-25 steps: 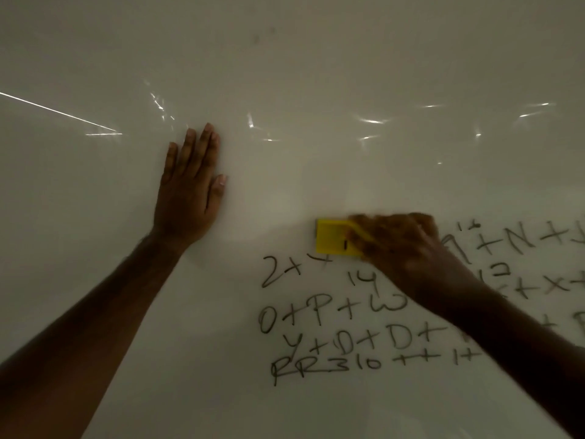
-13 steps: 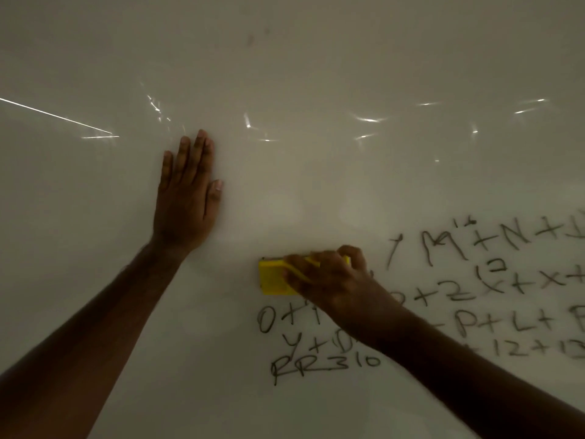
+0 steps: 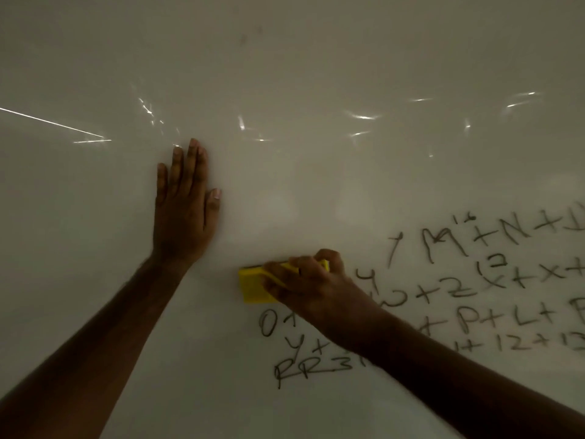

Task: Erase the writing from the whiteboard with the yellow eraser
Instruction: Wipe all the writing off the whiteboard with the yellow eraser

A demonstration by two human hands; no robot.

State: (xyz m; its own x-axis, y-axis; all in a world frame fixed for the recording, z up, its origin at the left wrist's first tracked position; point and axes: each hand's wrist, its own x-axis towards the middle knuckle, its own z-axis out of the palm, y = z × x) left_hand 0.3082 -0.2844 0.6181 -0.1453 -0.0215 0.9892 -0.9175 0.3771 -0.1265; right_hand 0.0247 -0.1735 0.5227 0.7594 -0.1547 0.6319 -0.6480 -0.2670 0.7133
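Where we look down at the work surface, we record the following.

Whiteboard [image 3: 316,74]: we see one smooth, glossy, off-white panel that fills the view; thin bright streaks of reflected light lie across its upper half.

Writing [image 3: 459,280]: we see dark, hand-drawn marker strokes, made up of letters, digits and plus signs, in the lower right of the board. We count about six uneven rows; several characters are hidden behind the right forearm, so we give no character count.

Yellow eraser [image 3: 253,285]: we count one. It is a flat rectangular block with a matte bright yellow face and a thin dark strip along its top edge. It lies against the board at lower centre, just above the row that begins with "0" and left of the upper rows of writing.

Right hand [image 3: 304,280]: we see its fingers curled over the eraser's right portion, gripping it against the board; the left part of the block shows clear of the fingers.

Left hand [image 3: 183,217]: we see it laid flat on the board, palm down, four fingers straight and close together, thumb beside them. It holds nothing and sits up and to the left of the eraser, apart from it.

Forearms: we count two, both bare, entering from the lower corners.
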